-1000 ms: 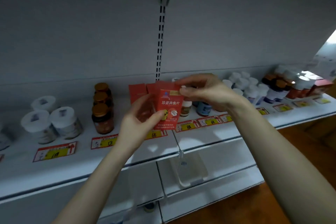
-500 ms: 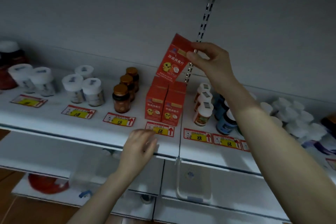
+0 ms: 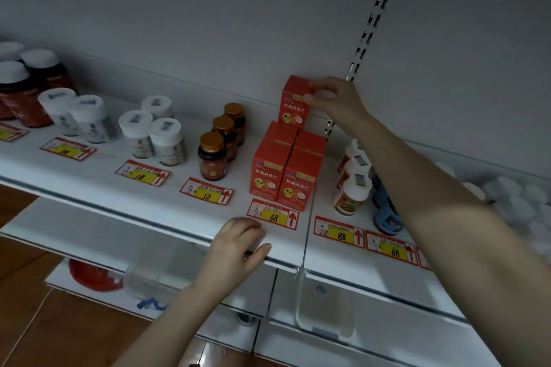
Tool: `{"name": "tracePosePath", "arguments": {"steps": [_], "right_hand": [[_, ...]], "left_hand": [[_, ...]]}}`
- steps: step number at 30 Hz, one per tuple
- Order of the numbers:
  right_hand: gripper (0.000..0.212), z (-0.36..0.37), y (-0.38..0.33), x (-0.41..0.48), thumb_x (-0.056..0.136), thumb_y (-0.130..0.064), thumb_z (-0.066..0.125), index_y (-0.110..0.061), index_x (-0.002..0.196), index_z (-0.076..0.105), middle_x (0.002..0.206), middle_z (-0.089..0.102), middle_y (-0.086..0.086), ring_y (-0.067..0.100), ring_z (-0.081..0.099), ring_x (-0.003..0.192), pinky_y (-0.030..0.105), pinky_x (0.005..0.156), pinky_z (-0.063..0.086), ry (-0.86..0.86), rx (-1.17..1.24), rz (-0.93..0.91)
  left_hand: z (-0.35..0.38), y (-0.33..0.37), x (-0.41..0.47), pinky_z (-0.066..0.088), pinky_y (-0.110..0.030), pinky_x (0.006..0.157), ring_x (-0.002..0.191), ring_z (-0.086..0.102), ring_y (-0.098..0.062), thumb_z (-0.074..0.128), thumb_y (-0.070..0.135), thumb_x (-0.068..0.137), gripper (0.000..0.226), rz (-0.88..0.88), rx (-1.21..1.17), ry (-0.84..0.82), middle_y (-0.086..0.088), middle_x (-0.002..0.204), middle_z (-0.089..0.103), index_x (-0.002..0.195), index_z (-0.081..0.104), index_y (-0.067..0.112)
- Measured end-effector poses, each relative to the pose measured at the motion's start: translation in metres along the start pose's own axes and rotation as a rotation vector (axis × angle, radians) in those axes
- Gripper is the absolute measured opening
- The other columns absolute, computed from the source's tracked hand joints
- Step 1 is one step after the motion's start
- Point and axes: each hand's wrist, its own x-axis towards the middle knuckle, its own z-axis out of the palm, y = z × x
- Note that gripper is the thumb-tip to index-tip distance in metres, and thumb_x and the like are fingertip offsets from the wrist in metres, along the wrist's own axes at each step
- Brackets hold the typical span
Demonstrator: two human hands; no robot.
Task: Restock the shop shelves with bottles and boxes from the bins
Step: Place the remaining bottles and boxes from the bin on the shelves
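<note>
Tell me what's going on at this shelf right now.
A person is restocking a shop shelf. Their right hand grips a red box by its top corner, holding it upright above the back of the four matching red boxes already standing there. Whether it rests on them yet is unclear. The left hand rests on the shelf's front edge, just below the price label marked 68. Brown bottles stand to the left of the boxes.

Right hand pinches top of red box, upright, at back over four other red boxes. Left hand rests on shelf front edge, fingers loosely bent. Brown jars just left of boxes.
</note>
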Motion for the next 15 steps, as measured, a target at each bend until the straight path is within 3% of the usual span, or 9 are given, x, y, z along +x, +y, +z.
{"name": "tracePosePath", "arguments": {"steps": [2,4,5,9,15], "right_hand": [[0.035,0.007,0.006,0.001,0.081,-0.014,0.070,-0.006,0.113,0.061,0.119,0.060,0.004,0.007,0.052,0.107,0.002,0.082,0.039,-0.050,-0.044,0.017],[0.034,0.012,0.014,0.002,0.080,-0.015,0.070,-0.008,0.112,0.062,0.120,0.059,0.005,0.013,0.054,0.111,0.018,0.091,0.042,-0.085,-0.071,0.053],[0.033,0.014,0.016,0.001,0.080,-0.015,0.071,-0.010,0.112,0.062,0.120,0.059,0.005,0.014,0.054,0.110,0.022,0.089,0.044,-0.102,-0.067,0.078],[0.032,0.020,0.022,-0.002,0.081,-0.016,0.069,-0.013,0.112,0.060,0.116,0.055,0.002,0.011,0.051,0.100,0.014,0.067,0.041,-0.162,-0.045,0.144],[0.031,0.023,0.026,0.001,0.082,-0.017,0.069,-0.017,0.111,0.059,0.116,0.054,0.003,0.016,0.053,0.101,0.027,0.082,0.043,-0.227,-0.073,0.210]], "left_hand": [[-0.001,0.000,0.000,0.038,-0.019,0.081,0.093,0.050,-0.012,0.057,0.032,0.080,0.029,-0.003,0.005,-0.005,-0.005,0.086,0.067,0.078,0.070,0.007],[-0.001,0.000,0.000,0.039,-0.020,0.081,0.092,0.050,-0.013,0.057,0.032,0.080,0.029,-0.008,0.006,-0.014,-0.005,0.086,0.067,0.079,0.069,0.006],[-0.001,0.000,0.000,0.039,-0.020,0.080,0.092,0.050,-0.013,0.057,0.032,0.080,0.029,-0.011,0.005,-0.017,-0.005,0.086,0.067,0.079,0.069,0.006],[-0.001,0.000,-0.001,0.039,-0.021,0.080,0.092,0.050,-0.013,0.057,0.032,0.081,0.029,-0.018,0.003,-0.023,-0.006,0.087,0.067,0.080,0.069,0.006],[-0.002,0.001,-0.001,0.039,-0.021,0.078,0.092,0.050,-0.013,0.057,0.032,0.080,0.029,-0.022,0.000,-0.022,-0.006,0.087,0.066,0.080,0.069,0.006]]}}
